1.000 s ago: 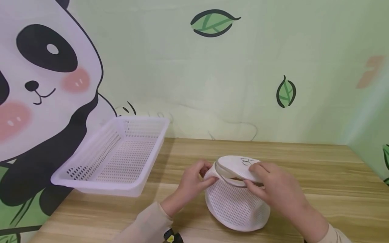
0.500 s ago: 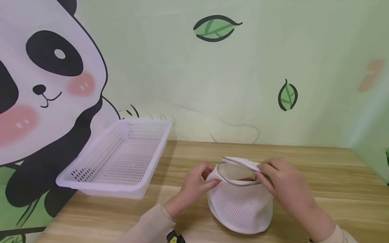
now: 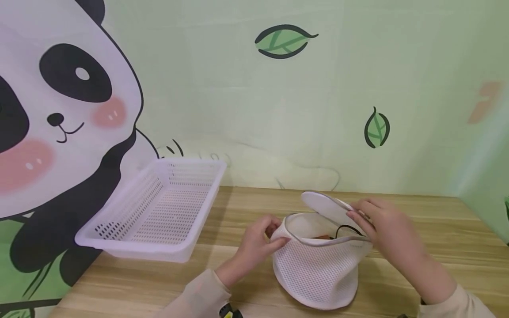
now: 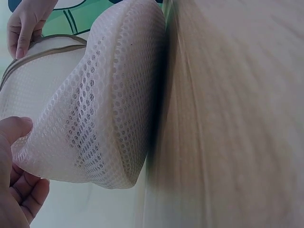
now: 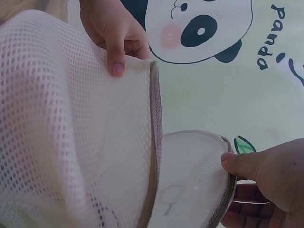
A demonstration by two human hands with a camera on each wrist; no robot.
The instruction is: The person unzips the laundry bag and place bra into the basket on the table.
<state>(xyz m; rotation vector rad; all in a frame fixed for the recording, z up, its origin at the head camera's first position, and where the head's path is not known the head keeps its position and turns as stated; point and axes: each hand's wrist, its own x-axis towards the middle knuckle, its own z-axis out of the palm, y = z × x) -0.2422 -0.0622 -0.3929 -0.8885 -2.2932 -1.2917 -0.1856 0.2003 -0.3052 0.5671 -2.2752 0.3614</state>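
Observation:
A white mesh bag [image 3: 318, 269] with a zippered rim stands on the wooden table, its round lid [image 3: 324, 205] raised at the right. My left hand [image 3: 254, 245] pinches the bag's left rim between thumb and fingers. The lid's edge is held by my right hand [image 3: 391, 229], thumb on one face and fingers behind, as the right wrist view shows with the lid [image 5: 192, 175]. Inside the mouth, part of an orange thing [image 3: 321, 237] and a thin black loop [image 3: 346, 227] show; the rest of the contents is hidden.
A white perforated plastic basket [image 3: 184, 249] sits at the table's left, beside the wall with the panda picture. Behind the wooden table [image 3: 429, 229] rises a pale green wall [image 3: 222, 88] with leaf drawings. A dark thing [image 3: 229, 312] shows by my left sleeve.
My right hand has moved right and up with the lid, which has swung from lying over the mouth to standing raised. The bag's mouth is wider. My left hand keeps its hold.

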